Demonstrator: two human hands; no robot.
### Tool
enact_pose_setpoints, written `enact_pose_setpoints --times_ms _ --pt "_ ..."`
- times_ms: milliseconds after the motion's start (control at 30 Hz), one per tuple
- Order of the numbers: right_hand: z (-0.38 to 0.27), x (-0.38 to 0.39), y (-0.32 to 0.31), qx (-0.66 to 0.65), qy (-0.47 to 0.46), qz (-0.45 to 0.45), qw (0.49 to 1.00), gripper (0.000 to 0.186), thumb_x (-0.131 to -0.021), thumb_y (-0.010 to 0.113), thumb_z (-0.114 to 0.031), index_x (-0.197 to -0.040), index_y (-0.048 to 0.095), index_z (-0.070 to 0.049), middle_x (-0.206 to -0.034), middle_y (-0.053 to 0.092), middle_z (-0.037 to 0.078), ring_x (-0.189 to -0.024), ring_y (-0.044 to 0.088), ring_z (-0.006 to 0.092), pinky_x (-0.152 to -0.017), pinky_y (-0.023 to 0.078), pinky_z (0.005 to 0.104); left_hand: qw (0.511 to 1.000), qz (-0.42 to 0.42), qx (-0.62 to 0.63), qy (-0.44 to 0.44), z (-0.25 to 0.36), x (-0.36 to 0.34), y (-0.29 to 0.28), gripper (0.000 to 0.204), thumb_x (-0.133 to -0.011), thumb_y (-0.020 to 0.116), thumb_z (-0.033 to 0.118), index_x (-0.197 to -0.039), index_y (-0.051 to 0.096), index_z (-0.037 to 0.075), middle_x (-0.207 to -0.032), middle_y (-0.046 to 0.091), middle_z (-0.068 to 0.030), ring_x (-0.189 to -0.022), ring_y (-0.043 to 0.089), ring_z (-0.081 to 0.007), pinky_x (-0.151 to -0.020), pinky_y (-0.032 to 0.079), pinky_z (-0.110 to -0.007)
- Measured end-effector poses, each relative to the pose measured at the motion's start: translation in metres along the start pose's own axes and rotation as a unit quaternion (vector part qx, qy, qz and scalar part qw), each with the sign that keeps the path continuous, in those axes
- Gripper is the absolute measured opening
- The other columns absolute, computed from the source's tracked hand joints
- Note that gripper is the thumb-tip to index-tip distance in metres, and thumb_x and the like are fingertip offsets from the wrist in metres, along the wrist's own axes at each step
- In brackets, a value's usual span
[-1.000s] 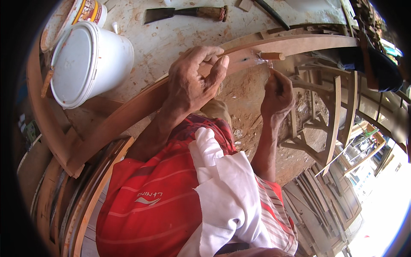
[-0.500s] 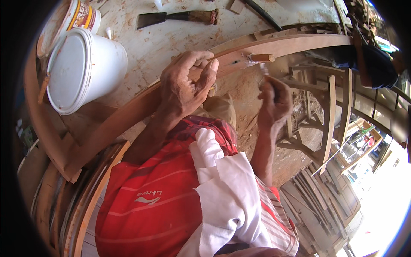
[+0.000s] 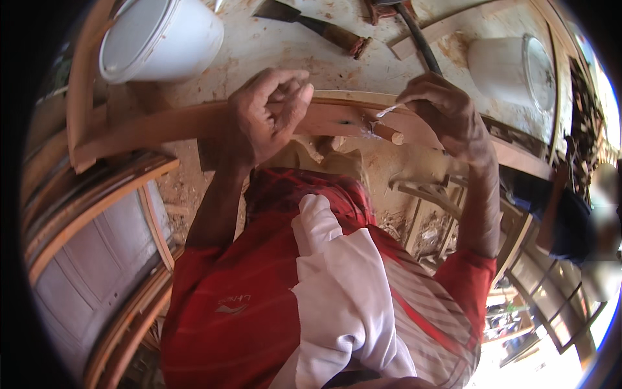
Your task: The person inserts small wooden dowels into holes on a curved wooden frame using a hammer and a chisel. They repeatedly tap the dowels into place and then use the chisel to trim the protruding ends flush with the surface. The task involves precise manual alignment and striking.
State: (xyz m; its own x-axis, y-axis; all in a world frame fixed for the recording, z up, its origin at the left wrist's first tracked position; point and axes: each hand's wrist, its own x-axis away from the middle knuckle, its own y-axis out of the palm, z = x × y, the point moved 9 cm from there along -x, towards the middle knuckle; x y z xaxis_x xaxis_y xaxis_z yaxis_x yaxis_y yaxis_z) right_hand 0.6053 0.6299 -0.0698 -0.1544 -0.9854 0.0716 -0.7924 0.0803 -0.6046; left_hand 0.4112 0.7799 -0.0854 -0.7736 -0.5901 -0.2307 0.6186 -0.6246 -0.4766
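A long curved wooden rail [image 3: 162, 126] runs across in front of me, along the table's near edge. From its side sticks a short wooden peg [image 3: 389, 133] with white glue smeared round its base; a small dark hole lies to the peg's left. My right hand [image 3: 444, 113] is closed in a pinch on a thin stick [image 3: 387, 111], whose white, glue-like tip points left, just above the peg. My left hand [image 3: 269, 110] hovers at or rests on the rail, left of the hole. Its fingers bend loosely, the thumb apart from them, and nothing shows in them.
On the white table [image 3: 272, 52] lie a broad chisel [image 3: 337, 39] and a dark-handled tool [image 3: 420, 42]. White buckets stand at left [image 3: 191, 42] and right [image 3: 502, 65]. Wooden frames [image 3: 103, 214] are stacked at left. Another person [image 3: 557, 214] is at far right.
The view has turned, so the rail lies more level. My right hand, low and blurred beside the peg before, is now raised above the rail with the white-tipped stick. My left hand keeps its loose bend.
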Motion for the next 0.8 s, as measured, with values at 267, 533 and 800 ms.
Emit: enact_pose_setpoints --times_ms 267,533,800 --pt "0.000 -0.047 0.039 -0.010 -0.134 -0.227 0.965 0.016 -0.093 0.065 0.005 -0.104 0.073 -0.004 -0.100 0.067 0.009 -0.093 0.066 0.0246 -0.084 0.052 0.0383 0.994 0.088 -0.056 -0.037 -0.009 0.007 0.000 0.021 -0.100 0.068 0.017 -0.115 0.072 0.002 -0.086 0.071 -0.0049 -0.076 0.064 -0.0105 -0.071 0.054 -0.028" --pt "0.020 -0.029 0.023 -0.010 -0.137 -0.222 0.965 0.011 -0.096 0.065 -0.001 -0.103 0.072 -0.005 -0.099 0.067 0.010 -0.094 0.067 0.0261 -0.083 0.052 0.0390 0.986 0.107 -0.124 -0.034 -0.004 0.004 0.002 0.024 -0.099 0.068 0.018 -0.118 0.073 0.004 -0.088 0.073 -0.0051 -0.077 0.064 -0.0106 -0.073 0.053 -0.027" --pt "0.035 -0.012 0.000 -0.073 -0.122 -0.161 0.977 0.009 -0.096 0.065 0.000 -0.104 0.070 -0.002 -0.097 0.068 0.010 -0.094 0.066 0.0242 -0.083 0.052 0.0367 0.985 0.104 -0.126 -0.061 -0.005 0.002 0.007 0.027 -0.096 0.071 0.021 -0.116 0.074 0.003 -0.086 0.073 -0.0068 -0.077 0.066 -0.0129 -0.071 0.054 -0.028"
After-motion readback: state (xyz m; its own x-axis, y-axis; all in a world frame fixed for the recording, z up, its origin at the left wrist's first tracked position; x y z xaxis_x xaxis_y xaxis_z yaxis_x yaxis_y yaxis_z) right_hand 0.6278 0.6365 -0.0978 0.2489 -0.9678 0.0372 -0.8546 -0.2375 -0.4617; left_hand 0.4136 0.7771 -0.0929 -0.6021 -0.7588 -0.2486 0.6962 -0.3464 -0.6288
